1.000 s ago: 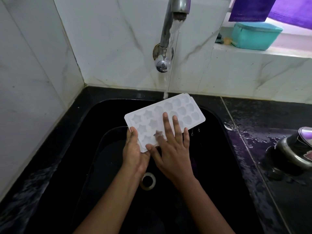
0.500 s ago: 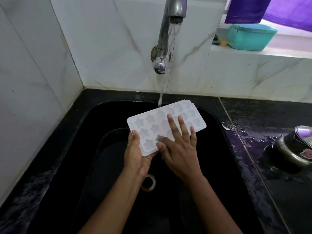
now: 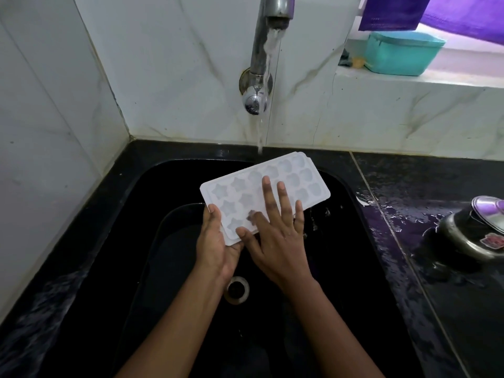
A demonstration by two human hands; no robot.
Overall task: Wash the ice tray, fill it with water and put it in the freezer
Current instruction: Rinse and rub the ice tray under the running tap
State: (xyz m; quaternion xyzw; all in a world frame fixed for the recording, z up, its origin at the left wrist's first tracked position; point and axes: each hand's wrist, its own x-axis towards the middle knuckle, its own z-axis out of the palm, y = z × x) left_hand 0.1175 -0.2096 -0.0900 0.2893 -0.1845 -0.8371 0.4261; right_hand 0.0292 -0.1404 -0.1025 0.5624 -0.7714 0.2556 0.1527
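Observation:
A white ice tray (image 3: 302, 177) with star and heart shaped cells is held tilted over the black sink (image 3: 351, 282). Water runs from the steel tap (image 3: 268, 12) and lands on the tray's far edge. My left hand (image 3: 215, 241) grips the tray's near-left corner, thumb on top. My right hand (image 3: 278, 230) lies flat on the tray's upper face with straight, spread fingers pressing over the cells.
The sink's drain (image 3: 236, 290) sits below my wrists. A wet black counter (image 3: 436, 192) lies to the right with a steel pot and lid (image 3: 474, 230). A teal box (image 3: 403, 53) stands on the marble ledge under purple cloth (image 3: 395, 12). White marble walls rise behind and left.
The tray has stayed under the stream while my right hand slid a little across the cells, its fingers reaching further up the tray. My left hand keeps its grip.

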